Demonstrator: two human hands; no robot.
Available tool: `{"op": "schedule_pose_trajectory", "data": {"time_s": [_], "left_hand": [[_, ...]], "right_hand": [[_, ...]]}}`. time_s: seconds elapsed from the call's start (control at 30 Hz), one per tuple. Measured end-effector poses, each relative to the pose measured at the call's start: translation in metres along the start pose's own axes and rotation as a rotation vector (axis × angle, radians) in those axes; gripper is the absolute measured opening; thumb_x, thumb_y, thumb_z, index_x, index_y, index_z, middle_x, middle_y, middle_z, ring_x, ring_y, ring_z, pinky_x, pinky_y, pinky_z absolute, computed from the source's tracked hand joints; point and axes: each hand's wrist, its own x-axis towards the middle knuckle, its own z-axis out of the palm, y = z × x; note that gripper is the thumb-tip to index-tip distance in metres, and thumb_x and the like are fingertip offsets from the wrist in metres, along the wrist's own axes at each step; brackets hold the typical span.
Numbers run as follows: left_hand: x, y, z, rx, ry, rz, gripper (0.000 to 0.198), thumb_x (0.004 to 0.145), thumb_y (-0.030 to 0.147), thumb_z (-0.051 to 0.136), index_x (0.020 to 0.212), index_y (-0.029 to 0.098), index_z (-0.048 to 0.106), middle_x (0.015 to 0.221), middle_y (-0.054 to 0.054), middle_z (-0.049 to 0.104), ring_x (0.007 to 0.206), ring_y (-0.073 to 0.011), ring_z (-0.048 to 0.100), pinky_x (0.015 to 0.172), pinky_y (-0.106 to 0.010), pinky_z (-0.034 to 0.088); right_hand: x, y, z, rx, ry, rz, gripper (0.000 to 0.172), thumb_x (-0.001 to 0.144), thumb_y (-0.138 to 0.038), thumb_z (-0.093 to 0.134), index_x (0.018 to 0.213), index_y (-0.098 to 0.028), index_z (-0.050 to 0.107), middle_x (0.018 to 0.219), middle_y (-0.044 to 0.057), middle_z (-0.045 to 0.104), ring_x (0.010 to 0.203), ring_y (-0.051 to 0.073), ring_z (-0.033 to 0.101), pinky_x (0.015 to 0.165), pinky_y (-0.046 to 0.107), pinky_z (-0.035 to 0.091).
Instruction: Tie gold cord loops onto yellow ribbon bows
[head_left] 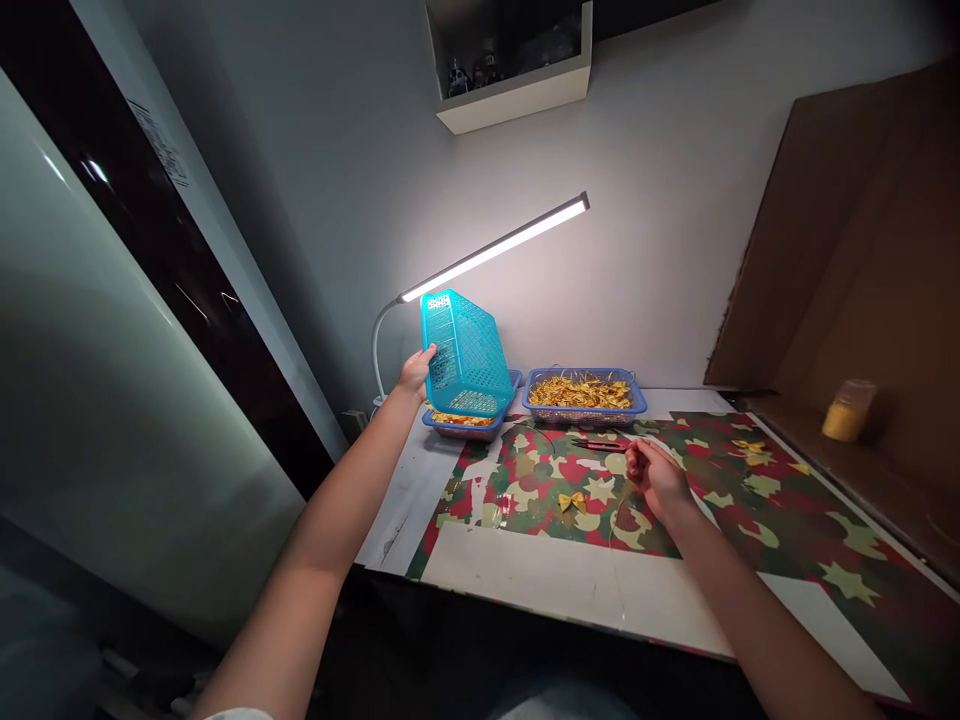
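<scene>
My left hand (418, 370) is closed on the rim of a teal plastic basket (480, 350), which is tipped up on its side. Below it sits a blue basket (457, 430) with yellow and red pieces in it, partly hidden. My right hand (656, 478) is over the patterned table cover with its fingers pinched together; what they hold, if anything, is too small to tell. A thin strand (613, 525) trails below that hand. Just left of its fingertips lies a pair of reddish thread snips (600, 445). A small yellow bow (572, 502) rests on the cover between my hands.
Another blue basket (585, 412), full of golden ribbon pieces, stands against the wall. A lit bar lamp (495, 250) reaches over the baskets. More yellow bows (752, 453) lie at the right. A jar with yellow contents (847, 412) stands beside a brown cardboard panel (817, 230).
</scene>
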Motion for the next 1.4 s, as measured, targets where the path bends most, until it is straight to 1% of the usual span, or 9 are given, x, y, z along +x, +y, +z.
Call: {"op": "schedule_pose_trajectory", "data": {"time_s": [0.23, 0.6, 0.73, 0.83, 0.93, 1.03, 1.2, 1.3, 1.4], "left_hand": [[-0.006, -0.003, -0.020, -0.059, 0.004, -0.029, 0.017, 0.085, 0.025, 0.065, 0.094, 0.011, 0.062, 0.073, -0.003, 0.073, 0.068, -0.0155, 0.071, 0.084, -0.036, 0.057], [-0.076, 0.000, 0.017, -0.039, -0.100, 0.036, 0.022, 0.065, 0.015, 0.077, 0.084, 0.018, 0.068, 0.077, 0.000, 0.073, 0.065, -0.0140, 0.068, 0.069, -0.030, 0.057], [-0.112, 0.014, 0.015, 0.219, -0.165, 0.163, 0.031, 0.061, 0.027, 0.081, 0.088, 0.019, 0.069, 0.075, 0.000, 0.072, 0.062, -0.0147, 0.065, 0.059, -0.025, 0.055], [-0.149, 0.043, -0.011, 0.700, -0.327, 0.250, 0.027, 0.070, 0.033, 0.077, 0.093, 0.019, 0.072, 0.082, -0.003, 0.073, 0.068, -0.0172, 0.066, 0.060, -0.025, 0.054], [-0.179, 0.069, -0.057, 1.144, -0.476, 0.246, 0.017, 0.078, 0.035, 0.068, 0.085, 0.022, 0.076, 0.082, -0.003, 0.074, 0.075, -0.0191, 0.066, 0.067, -0.025, 0.053], [-0.191, 0.073, -0.115, 1.267, -0.441, 0.157, 0.019, 0.075, 0.034, 0.066, 0.087, 0.026, 0.077, 0.092, -0.003, 0.076, 0.089, -0.0232, 0.068, 0.076, -0.027, 0.054], [-0.196, 0.044, -0.191, 1.338, -0.307, -0.042, 0.020, 0.065, 0.029, 0.062, 0.076, 0.027, 0.079, 0.088, -0.004, 0.077, 0.087, -0.0269, 0.070, 0.083, -0.036, 0.054], [-0.208, 0.031, -0.204, 1.475, -0.215, -0.062, 0.025, 0.067, 0.029, 0.058, 0.081, 0.027, 0.079, 0.095, -0.005, 0.077, 0.094, -0.0289, 0.069, 0.087, -0.038, 0.052], [-0.224, 0.027, -0.192, 1.630, -0.119, -0.086, 0.030, 0.071, 0.027, 0.055, 0.091, 0.027, 0.078, 0.105, -0.005, 0.075, 0.102, -0.0311, 0.067, 0.087, -0.039, 0.051]], "right_hand": [[0.000, -0.001, 0.001, -0.040, -0.001, -0.015, 0.038, 0.053, -0.044, 0.080, 0.060, -0.019, 0.053, 0.049, -0.006, 0.049, 0.041, 0.005, 0.040, 0.038, 0.016, 0.032], [-0.004, -0.004, 0.005, -0.026, 0.003, -0.073, 0.044, 0.044, -0.050, 0.086, 0.061, -0.020, 0.057, 0.049, -0.006, 0.049, 0.045, 0.005, 0.039, 0.040, 0.017, 0.033], [-0.004, -0.004, 0.004, -0.026, 0.011, -0.074, 0.045, 0.043, -0.050, 0.086, 0.059, -0.019, 0.057, 0.050, -0.006, 0.049, 0.045, 0.005, 0.039, 0.040, 0.015, 0.033], [-0.004, -0.005, 0.004, -0.022, 0.014, -0.070, 0.046, 0.041, -0.050, 0.086, 0.059, -0.019, 0.057, 0.049, -0.006, 0.049, 0.045, 0.005, 0.038, 0.040, 0.015, 0.033], [-0.003, -0.005, 0.003, -0.019, 0.004, -0.056, 0.046, 0.040, -0.049, 0.087, 0.059, -0.019, 0.057, 0.048, -0.006, 0.048, 0.046, 0.005, 0.039, 0.040, 0.015, 0.033], [-0.003, -0.003, 0.004, -0.025, -0.004, -0.035, 0.046, 0.040, -0.048, 0.088, 0.059, -0.019, 0.058, 0.049, -0.006, 0.049, 0.047, 0.005, 0.039, 0.041, 0.014, 0.034], [-0.003, 0.001, 0.003, -0.064, 0.007, -0.024, 0.042, 0.042, -0.045, 0.088, 0.060, -0.019, 0.060, 0.050, -0.005, 0.050, 0.047, 0.006, 0.040, 0.039, 0.015, 0.034], [0.000, 0.004, 0.001, -0.101, 0.014, -0.040, 0.041, 0.045, -0.045, 0.087, 0.060, -0.019, 0.059, 0.050, -0.005, 0.050, 0.046, 0.006, 0.040, 0.039, 0.016, 0.034], [0.002, 0.007, -0.002, -0.120, 0.015, -0.033, 0.042, 0.044, -0.046, 0.086, 0.060, -0.019, 0.059, 0.050, -0.005, 0.049, 0.046, 0.006, 0.039, 0.038, 0.016, 0.033]]}}
